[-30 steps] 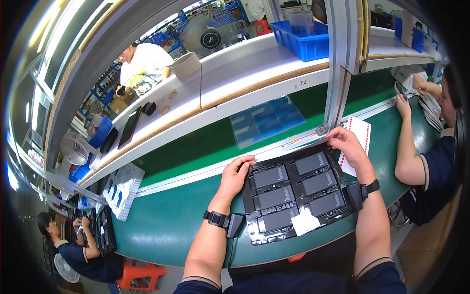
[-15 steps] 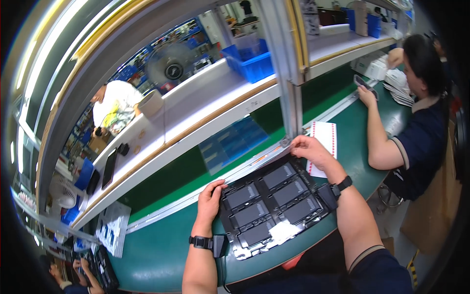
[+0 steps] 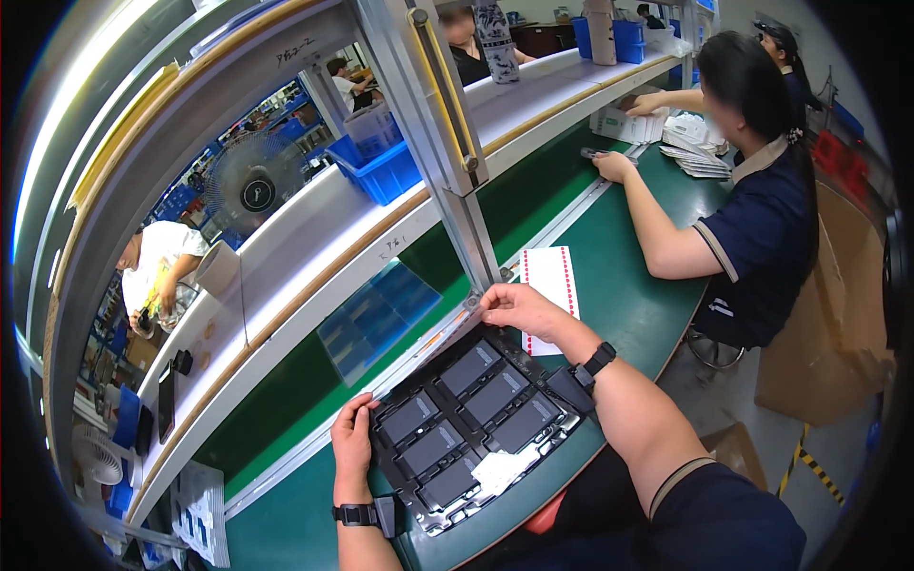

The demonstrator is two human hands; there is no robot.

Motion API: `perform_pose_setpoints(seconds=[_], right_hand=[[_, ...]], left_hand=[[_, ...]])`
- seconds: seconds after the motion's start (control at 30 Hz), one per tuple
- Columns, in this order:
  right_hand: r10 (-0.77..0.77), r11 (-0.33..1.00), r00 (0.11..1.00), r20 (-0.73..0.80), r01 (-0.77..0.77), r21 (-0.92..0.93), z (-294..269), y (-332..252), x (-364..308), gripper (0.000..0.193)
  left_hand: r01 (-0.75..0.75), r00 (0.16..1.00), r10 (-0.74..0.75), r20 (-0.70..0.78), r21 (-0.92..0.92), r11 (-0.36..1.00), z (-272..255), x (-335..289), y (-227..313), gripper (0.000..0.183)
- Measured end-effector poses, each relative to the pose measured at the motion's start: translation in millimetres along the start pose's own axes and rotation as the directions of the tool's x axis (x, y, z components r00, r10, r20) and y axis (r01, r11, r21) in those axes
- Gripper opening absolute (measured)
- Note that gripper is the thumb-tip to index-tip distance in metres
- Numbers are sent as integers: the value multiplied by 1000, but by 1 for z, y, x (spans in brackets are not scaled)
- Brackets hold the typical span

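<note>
On the green bench in front of me lies a black plastic tray [image 3: 416, 514], tilted in view. Several flat dark rectangular packs that look like batteries [image 3: 409, 419] sit in its compartments. A small white sheet [image 3: 502, 470] rests over the tray's near side. My left hand [image 3: 353, 440] is closed at the tray's far left corner, its fingers bent over the edge. At the far right corner, my right hand [image 3: 524, 311] pinches thumb against fingers on the tray's edge. Each wrist wears a black strap with a small box.
Beyond the tray runs a metal rail, with a blue translucent sheet [image 3: 379, 319] behind it. A white paper with red marks [image 3: 549, 295] lies right of my right hand. An upright metal post [image 3: 438, 143] and a raised shelf with a blue bin [image 3: 381, 171] stand ahead. A co-worker [image 3: 762, 190] sits at right.
The view has swung to the right, so the tray and both hands appear farther left and slightly lower. Both hands stay at the tray's far corners. The co-worker's left arm has shifted.
</note>
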State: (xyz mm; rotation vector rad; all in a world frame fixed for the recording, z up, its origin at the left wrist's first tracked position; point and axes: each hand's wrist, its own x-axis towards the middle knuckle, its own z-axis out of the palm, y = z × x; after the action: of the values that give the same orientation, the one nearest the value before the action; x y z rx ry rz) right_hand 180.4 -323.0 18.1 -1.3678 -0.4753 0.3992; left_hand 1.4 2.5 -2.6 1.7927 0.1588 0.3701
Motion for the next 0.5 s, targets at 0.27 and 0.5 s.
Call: perform_pose_setpoints(seconds=[0.27,0.5], right_hand=[[-2,1000,1000,7,2,0,-2,4,1,11],[-10,1000,1000,1,10,-16,-5,1,-4,11]], left_hand=[[0,1000,0,-2,-34,999,1,-3,1,21],[-11,999,11,32,12,1000,2,0,0,21]])
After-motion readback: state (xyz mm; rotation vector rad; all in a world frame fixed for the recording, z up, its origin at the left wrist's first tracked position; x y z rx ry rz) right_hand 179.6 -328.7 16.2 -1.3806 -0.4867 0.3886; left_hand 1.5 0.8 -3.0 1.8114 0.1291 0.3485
